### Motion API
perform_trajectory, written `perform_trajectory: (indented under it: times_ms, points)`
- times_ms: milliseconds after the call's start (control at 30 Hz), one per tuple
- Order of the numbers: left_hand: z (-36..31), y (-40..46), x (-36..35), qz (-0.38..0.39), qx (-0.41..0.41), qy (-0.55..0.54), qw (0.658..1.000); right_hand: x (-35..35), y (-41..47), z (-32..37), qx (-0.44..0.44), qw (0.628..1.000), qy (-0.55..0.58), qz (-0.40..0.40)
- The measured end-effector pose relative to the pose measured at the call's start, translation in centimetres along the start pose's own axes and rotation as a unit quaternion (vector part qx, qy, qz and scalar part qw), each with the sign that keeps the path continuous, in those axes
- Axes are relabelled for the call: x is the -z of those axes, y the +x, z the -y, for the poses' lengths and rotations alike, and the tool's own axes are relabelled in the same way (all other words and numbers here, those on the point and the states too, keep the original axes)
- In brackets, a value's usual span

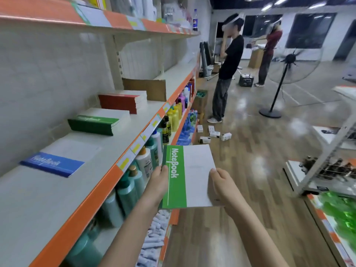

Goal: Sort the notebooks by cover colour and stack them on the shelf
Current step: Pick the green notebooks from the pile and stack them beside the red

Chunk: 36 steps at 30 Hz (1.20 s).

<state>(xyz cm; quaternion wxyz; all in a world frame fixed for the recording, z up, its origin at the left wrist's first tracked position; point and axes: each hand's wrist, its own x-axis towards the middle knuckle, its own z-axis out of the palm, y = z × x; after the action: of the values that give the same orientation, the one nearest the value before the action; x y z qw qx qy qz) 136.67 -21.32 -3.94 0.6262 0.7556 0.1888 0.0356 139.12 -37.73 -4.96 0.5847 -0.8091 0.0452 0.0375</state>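
Two hands hold one green notebook (187, 176) beside the shelf (107, 176): our left hand (159, 183) pinches its spine edge, our right hand (221, 183) its white edge. Long axis runs away from us, title band shelf-side.

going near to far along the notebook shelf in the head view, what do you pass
blue notebook → green stack → red stack → cardboard
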Motion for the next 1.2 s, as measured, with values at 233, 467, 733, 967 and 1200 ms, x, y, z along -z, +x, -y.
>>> perform_trajectory:
  times_ms: [233, 467, 733, 967, 1200]
  points:
    - [-3.5, 9.0, 0.2, -0.031, -0.005, 0.015, 0.999, -1.2, 9.3, 4.7, 0.037, 0.999, -0.032, 0.021]
    - [-5.6, 15.3, 1.2, -0.102, -0.027, -0.027, 0.994, -3.8, 16.9, 7.9, 0.068, 0.994, -0.039, 0.080]
    - [-6.3, 18.5, 5.3, -0.179, -0.008, -0.051, 0.983, -9.3, 21.3, 10.6, 0.085, 0.984, -0.033, 0.151]
    - [-6.9, 21.8, 8.6, -0.279, 0.018, -0.076, 0.957, -14.4, 25.9, 13.6, 0.113, 0.958, -0.019, 0.264]
    - [-8.4, 25.0, 10.9, -0.362, 0.052, -0.112, 0.924, -19.7, 31.3, 17.1, 0.147, 0.917, -0.026, 0.369]
